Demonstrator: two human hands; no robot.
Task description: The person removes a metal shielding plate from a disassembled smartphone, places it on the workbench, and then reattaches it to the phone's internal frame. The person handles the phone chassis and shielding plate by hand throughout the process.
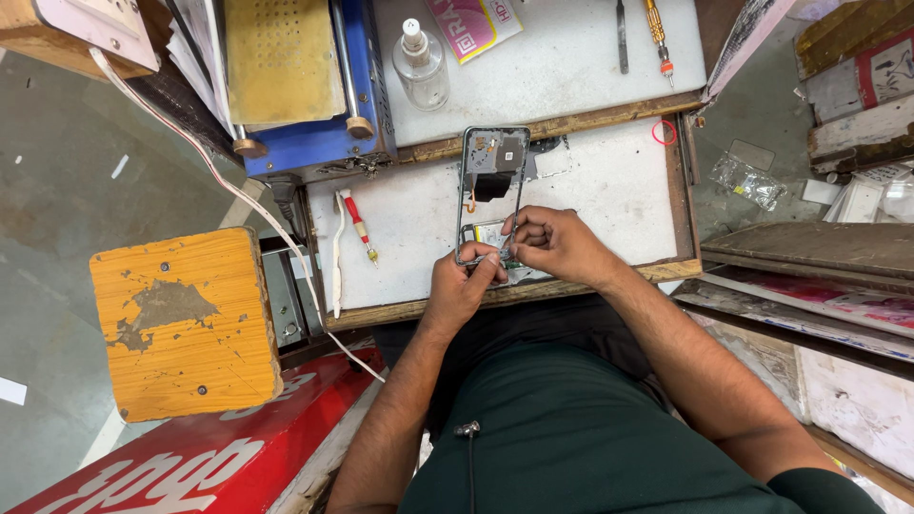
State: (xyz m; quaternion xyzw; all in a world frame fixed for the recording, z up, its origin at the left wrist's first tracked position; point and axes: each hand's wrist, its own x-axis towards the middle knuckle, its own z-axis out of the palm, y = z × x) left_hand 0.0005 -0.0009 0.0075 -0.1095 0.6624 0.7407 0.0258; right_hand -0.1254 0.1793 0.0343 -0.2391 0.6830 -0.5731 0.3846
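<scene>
Head view, looking straight down over a worktable (609, 190) with a white top and wooden rim, centre of frame. Yellow wooden stool (181, 319) with chipped paint sits lower left, red signboard (190, 457) below it at the bottom left edge. Blue machine with a brass-coloured plate (305, 86) is at upper left, touching the table's back corner. Stacked boards and panels (819, 276) fill the right side.

Opened phone frame (492, 195) lies upright in the frame centre on the white top, circuit parts showing at its upper end, lower end under the hands. Left hand (462, 286) pinches the frame's lower left corner, fingers curled tight on it. Right hand (557, 243) is bent over the lower right part, fingertips pressed narrow onto the frame; whether a tool sits between them, cannot tell.

Clear plastic bottle (421, 67) stands at upper centre. White toothbrush (337, 252) and red-handled screwdriver (359, 224) lie side by side left of the phone. Orange-handled screwdriver (658, 33) lies at upper right, tweezers (621, 36) just beside it.
</scene>
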